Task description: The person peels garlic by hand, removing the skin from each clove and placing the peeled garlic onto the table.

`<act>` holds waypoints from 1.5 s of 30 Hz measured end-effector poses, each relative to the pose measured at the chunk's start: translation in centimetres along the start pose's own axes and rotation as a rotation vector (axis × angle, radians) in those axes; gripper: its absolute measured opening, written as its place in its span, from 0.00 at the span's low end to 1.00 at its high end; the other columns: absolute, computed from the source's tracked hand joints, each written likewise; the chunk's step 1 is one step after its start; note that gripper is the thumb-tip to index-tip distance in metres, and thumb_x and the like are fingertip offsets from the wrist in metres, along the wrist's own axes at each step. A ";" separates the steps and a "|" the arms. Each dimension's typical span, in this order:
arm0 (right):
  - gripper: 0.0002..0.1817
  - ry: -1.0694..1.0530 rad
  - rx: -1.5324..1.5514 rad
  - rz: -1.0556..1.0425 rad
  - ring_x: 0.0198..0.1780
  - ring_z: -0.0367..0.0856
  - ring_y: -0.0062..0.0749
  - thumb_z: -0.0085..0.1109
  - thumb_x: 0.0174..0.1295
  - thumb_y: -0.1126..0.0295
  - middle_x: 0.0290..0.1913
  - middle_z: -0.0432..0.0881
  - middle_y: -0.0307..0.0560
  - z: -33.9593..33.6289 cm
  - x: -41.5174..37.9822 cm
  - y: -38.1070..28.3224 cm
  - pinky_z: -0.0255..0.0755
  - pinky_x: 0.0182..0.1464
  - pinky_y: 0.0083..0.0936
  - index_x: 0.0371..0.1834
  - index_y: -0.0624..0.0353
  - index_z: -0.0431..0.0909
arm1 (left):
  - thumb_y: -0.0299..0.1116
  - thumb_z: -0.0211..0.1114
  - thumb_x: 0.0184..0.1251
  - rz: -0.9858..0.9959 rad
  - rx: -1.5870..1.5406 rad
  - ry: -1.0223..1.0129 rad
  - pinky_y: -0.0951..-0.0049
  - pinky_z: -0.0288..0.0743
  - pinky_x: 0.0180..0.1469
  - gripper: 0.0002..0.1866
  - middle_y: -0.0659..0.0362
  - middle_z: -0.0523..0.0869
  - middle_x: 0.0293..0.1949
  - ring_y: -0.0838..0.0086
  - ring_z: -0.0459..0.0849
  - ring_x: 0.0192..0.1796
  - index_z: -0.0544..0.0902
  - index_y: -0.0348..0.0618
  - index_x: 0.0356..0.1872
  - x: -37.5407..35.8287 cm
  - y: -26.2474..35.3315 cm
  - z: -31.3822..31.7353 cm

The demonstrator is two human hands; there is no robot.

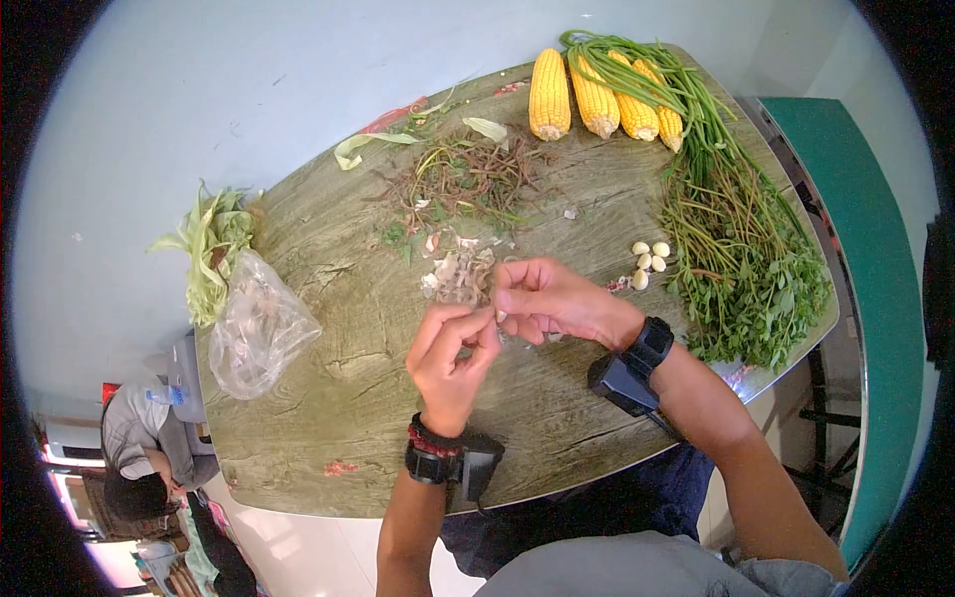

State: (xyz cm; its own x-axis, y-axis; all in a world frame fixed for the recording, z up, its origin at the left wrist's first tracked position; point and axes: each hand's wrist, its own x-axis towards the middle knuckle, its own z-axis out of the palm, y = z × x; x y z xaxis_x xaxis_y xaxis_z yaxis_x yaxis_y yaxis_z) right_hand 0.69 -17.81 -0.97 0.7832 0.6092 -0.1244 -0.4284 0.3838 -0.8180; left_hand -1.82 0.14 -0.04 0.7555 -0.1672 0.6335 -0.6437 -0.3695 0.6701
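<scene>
My left hand (453,360) and my right hand (550,298) meet over the middle of the table, both with fingers pinched. Between their fingertips shows a small pale garlic clove (500,315), mostly hidden by the fingers. Just behind the hands lies a pile of papery garlic skins (462,273). Several peeled garlic cloves (645,261) sit in a small group to the right of my right hand.
Several corn cobs (550,95) lie at the back right, partly under long green stems. A heap of leafy greens (741,269) runs along the right edge. Stem scraps (468,177) lie behind the skins. Corn husks (214,249) and a clear plastic bag (257,323) occupy the left end.
</scene>
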 end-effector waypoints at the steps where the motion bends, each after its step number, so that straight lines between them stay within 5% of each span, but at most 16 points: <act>1: 0.11 -0.009 0.014 -0.003 0.22 0.73 0.15 0.57 0.69 0.60 0.28 0.81 0.37 -0.1 0.0 0.0 0.65 0.23 0.13 0.37 0.56 0.77 | 0.13 0.70 0.49 -0.009 -0.003 -0.002 0.81 0.79 0.29 0.14 0.58 0.81 0.34 0.77 0.81 0.32 0.86 0.38 0.38 0.0 0.0 0.0; 32: 0.11 -0.004 0.091 -0.054 0.23 0.73 0.16 0.56 0.70 0.61 0.30 0.81 0.37 0.1 0.3 0.2 0.64 0.23 0.13 0.35 0.57 0.75 | 0.13 0.71 0.46 0.122 0.137 0.018 0.78 0.76 0.27 0.15 0.58 0.80 0.30 0.74 0.81 0.27 0.87 0.40 0.37 0.1 -0.1 0.0; 41: 0.12 -0.042 -0.011 -0.020 0.24 0.77 0.16 0.57 0.69 0.59 0.29 0.81 0.39 0.0 0.6 0.4 0.67 0.23 0.12 0.35 0.57 0.75 | 0.14 0.68 0.52 -0.037 0.033 0.062 0.80 0.77 0.28 0.14 0.56 0.81 0.37 0.76 0.81 0.29 0.86 0.37 0.40 -0.2 0.0 0.0; 45: 0.12 -0.069 0.095 -0.067 0.25 0.77 0.16 0.58 0.68 0.60 0.31 0.82 0.40 0.0 0.4 0.3 0.69 0.25 0.13 0.39 0.59 0.77 | 0.14 0.67 0.53 0.035 0.101 0.043 0.79 0.78 0.32 0.15 0.55 0.80 0.39 0.75 0.82 0.33 0.86 0.37 0.43 0.1 0.2 -0.3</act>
State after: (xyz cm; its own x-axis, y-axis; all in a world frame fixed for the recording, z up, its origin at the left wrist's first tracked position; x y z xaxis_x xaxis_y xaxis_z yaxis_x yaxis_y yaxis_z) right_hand 0.88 -17.43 -1.21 0.7801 0.6249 -0.0300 -0.4194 0.4868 -0.7662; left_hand -1.90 0.33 0.33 0.7251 -0.1430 0.6737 -0.6526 -0.4550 0.6058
